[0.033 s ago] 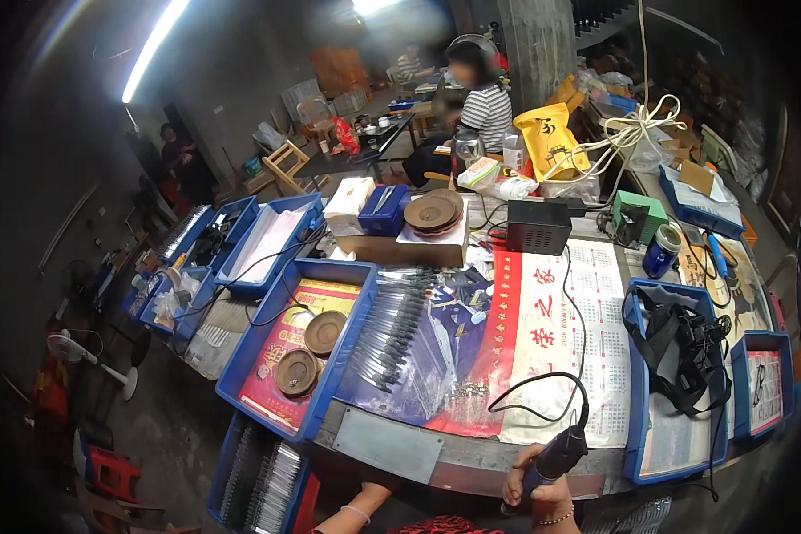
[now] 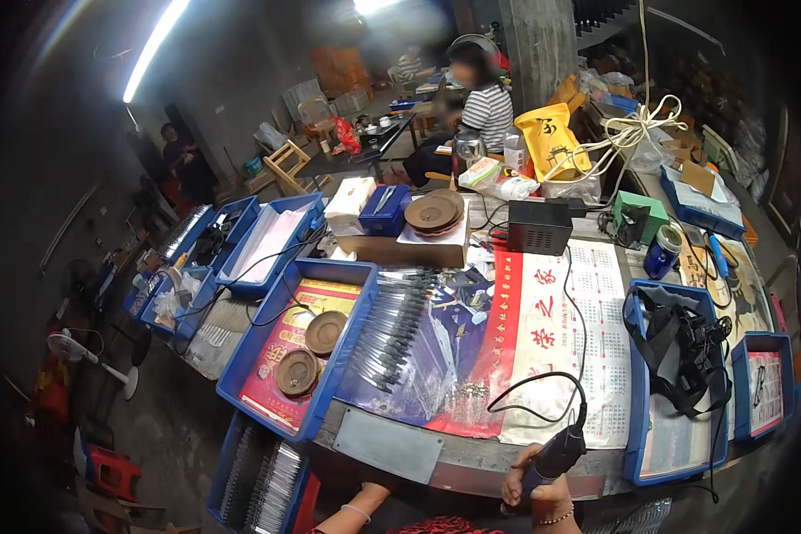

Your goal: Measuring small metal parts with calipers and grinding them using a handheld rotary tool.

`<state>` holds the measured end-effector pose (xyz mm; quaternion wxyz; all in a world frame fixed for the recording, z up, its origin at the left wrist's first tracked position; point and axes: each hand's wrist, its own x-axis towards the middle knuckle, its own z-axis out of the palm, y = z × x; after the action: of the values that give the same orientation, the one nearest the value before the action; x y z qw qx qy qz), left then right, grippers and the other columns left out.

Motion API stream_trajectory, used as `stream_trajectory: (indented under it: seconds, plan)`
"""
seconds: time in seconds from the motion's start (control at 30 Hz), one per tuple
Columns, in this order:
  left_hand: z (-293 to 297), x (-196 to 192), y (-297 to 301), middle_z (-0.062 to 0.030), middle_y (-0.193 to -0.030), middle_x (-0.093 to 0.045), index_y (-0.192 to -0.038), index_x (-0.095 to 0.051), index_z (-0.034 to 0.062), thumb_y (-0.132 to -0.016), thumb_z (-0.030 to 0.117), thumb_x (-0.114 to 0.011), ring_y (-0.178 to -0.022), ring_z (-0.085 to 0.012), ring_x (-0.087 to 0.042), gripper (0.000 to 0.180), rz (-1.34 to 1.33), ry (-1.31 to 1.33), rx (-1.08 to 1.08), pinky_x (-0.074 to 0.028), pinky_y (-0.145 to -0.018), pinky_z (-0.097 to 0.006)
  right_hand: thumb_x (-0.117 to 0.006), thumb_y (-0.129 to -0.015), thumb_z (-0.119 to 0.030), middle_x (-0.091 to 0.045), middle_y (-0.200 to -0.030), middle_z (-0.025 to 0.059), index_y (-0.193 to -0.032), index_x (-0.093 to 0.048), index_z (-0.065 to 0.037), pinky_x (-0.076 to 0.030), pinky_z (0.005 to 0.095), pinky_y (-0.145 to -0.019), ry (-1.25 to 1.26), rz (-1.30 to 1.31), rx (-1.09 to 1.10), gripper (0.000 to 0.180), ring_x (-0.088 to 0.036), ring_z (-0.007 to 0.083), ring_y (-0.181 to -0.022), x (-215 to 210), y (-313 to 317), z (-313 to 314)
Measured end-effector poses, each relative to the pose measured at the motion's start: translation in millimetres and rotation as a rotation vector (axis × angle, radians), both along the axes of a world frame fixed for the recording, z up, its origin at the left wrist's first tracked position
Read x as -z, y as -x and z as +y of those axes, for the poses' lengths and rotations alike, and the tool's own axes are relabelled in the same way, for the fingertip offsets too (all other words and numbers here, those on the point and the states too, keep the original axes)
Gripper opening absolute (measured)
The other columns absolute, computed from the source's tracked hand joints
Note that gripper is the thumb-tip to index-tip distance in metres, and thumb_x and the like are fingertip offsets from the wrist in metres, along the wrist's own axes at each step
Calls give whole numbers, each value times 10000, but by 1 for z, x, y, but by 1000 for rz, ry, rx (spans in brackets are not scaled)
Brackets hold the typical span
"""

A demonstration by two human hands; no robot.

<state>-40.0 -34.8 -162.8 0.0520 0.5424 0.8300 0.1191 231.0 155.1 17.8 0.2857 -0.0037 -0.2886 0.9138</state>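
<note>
My right hand (image 2: 543,485) is wrapped round a dark corded power tool (image 2: 556,458), shaped like an electric screwdriver, at the table's front edge. Its black cord (image 2: 584,356) loops up over the calendar sheet (image 2: 578,338) to a black box (image 2: 539,228). What the tool's lower end touches is hidden. My left hand (image 2: 374,492) reaches beneath the front edge, fingers out of sight. Above it lies a grey metal plate (image 2: 388,444). Farther off, a row of slim pen-like pieces (image 2: 392,325) lies on the sheet, beside a blue tray (image 2: 231,378) holding two round brown dishes (image 2: 327,333).
Stacked brown dishes (image 2: 432,212) sit on a box at the back. To the right, a blue tray (image 2: 634,449) holds black straps (image 2: 676,343), near a blue jar (image 2: 662,253). A lower bin (image 2: 218,485) of slim pieces stands left. Another person (image 2: 488,111) sits beyond.
</note>
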Motion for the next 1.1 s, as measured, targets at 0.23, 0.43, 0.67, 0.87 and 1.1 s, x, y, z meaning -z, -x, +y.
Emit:
stream_trajectory:
  seconds: [0.23, 0.43, 0.67, 0.87, 1.1]
  plan:
    - [-3, 0, 6, -160, -1145, -557, -1131, -558, 73, -801, 367, -503, -1055, -342, -517, 445, -16, 11, 23, -401, -904, -442, -730, -646, -144, -532, -669, 134, -1068, -456, 31, -442, 346, -535, 90, -18, -37, 533, -542, 218, -580, -5, 13, 0]
    - [2, 1, 17, -159, -1149, -555, -1130, -559, 76, -803, 371, -500, -1058, -344, -515, 444, -46, -15, 74, -399, -905, -444, -721, -645, -181, -529, -664, 137, -1064, -457, 31, -444, 341, -539, 96, -44, -28, 538, -533, 219, -564, -16, 25, -17]
    - [14, 21, 11, -157, -1154, -554, -1129, -560, 80, -805, 375, -496, -1061, -346, -513, 443, -146, -55, 160, -397, -906, -446, -728, -641, -203, -523, -656, 140, -1056, -443, 23, -443, 347, -538, 27, -143, 33, 552, -531, 223, -563, -30, 36, -36]
    - [10, 30, -4, -155, -1159, -552, -1128, -562, 83, -806, 378, -493, -1064, -348, -511, 443, -227, -65, 219, -396, -907, -447, -719, -659, -214, -515, -647, 137, -1041, -433, 8, -446, 356, -540, -26, -154, 56, 526, -534, 231, -569, -37, 45, -44]
    - [8, 28, -7, -154, -1164, -550, -1127, -563, 86, -808, 382, -489, -1067, -350, -509, 442, -249, -62, 277, -394, -907, -449, -703, -684, -196, -518, -657, 139, -1065, -431, 4, -456, 369, -557, -60, -82, 24, 509, -544, 234, -578, -43, 53, -50]
